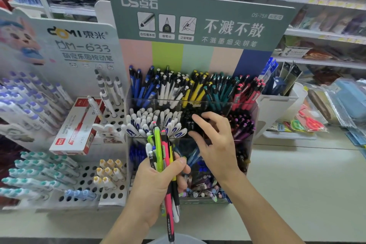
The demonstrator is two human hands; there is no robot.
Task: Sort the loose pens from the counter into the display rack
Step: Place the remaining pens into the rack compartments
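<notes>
Left hand point(158, 180) gripping mixed pen bundle point(164, 156) upright (stock to sort); right hand point(213, 136) hovering open-fingered, empty, over display rack point(190, 103).

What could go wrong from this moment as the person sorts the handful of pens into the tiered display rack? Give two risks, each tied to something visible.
1. The left hand grips a loose bundle of pens of uneven heights; the pink pen hangs lowest and might slip out.
2. The right hand hovers open over the packed black pens in the display rack; it could knock crowded neighbours askew.
</notes>
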